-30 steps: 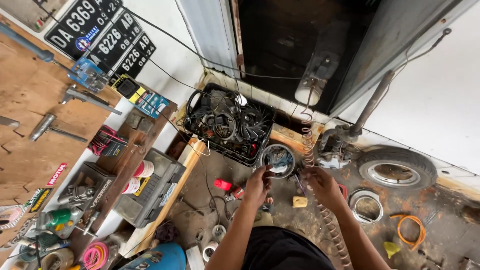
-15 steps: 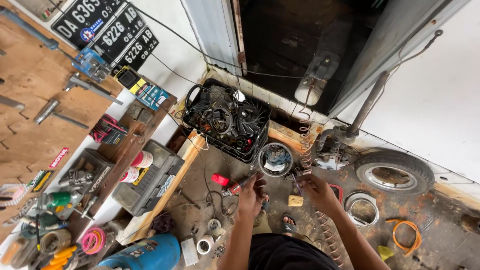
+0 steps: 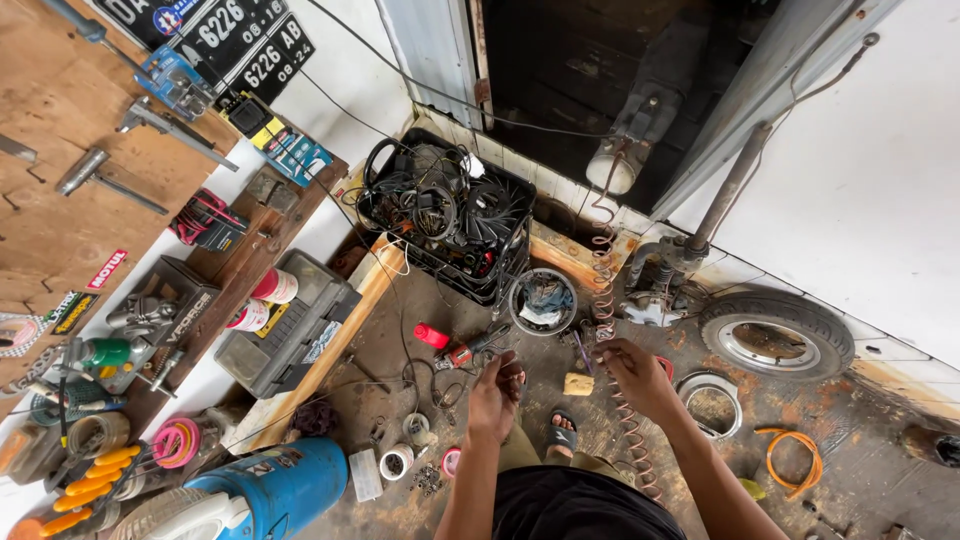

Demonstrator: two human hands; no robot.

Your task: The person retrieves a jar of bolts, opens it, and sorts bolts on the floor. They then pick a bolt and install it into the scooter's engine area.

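My left hand hovers over the dirty concrete floor with its fingers curled, pinching what looks like a thin dark wire. My right hand is a little apart to the right, its fingertips closed on the other end of the same thin thing, which is too small to make out well. Just beyond my hands lie a red-handled tool, a yellow sponge and a round metal bowl with a rag in it. A red coiled hose runs down past my right wrist. My sandalled foot shows between my arms.
A black crate of cables stands at the back. At left are a grey toolbox, a blue tank and a wooden tool board. A small tyre, a metal ring and an orange hose loop lie at right.
My hands, close together near the metal bowl a second ago, have come back toward me and spread apart. The view has tilted slightly.
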